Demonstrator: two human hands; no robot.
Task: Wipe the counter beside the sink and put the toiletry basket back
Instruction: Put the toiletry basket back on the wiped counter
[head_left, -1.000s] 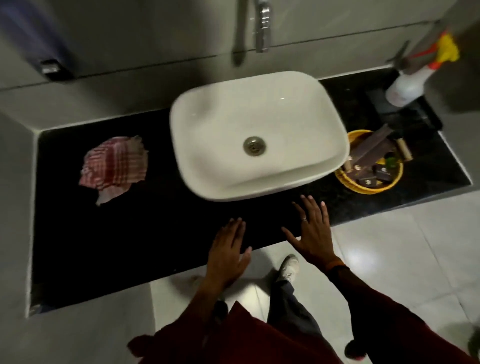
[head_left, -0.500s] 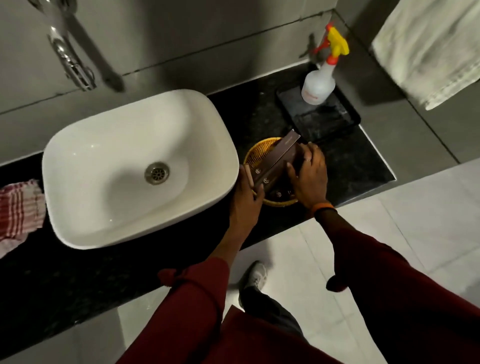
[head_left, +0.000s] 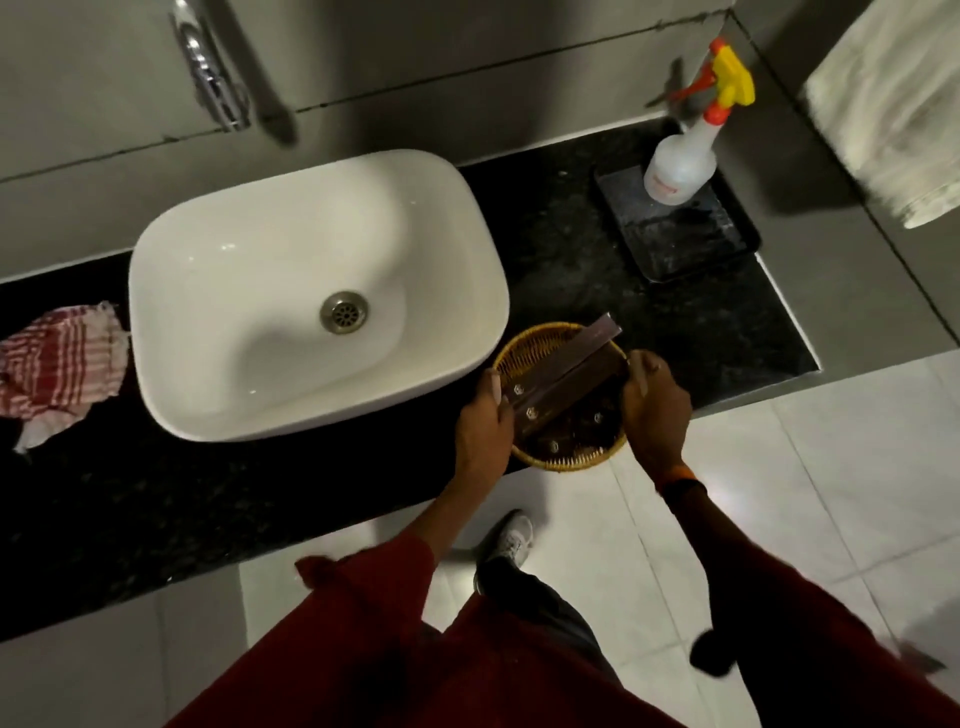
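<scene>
A round yellow wicker toiletry basket (head_left: 524, 348) holding brown packets is at the front edge of the black counter (head_left: 571, 249), just right of the white sink (head_left: 311, 291). Its near rim overhangs the counter edge. My left hand (head_left: 483, 431) grips its left rim and my right hand (head_left: 655, 405) grips its right rim. A red-and-white checked cloth (head_left: 57, 364) lies crumpled on the counter left of the sink.
A white spray bottle (head_left: 680, 166) with a yellow trigger stands on a dark tray (head_left: 691, 244) at the back right. A chrome tap (head_left: 213, 78) hangs over the sink. A pale towel (head_left: 893, 104) hangs at the right wall. White floor tiles lie below.
Both hands went from hovering at the counter's front edge to the basket and closed on its rims. The basket has shifted toward the front edge, and my view swung right.
</scene>
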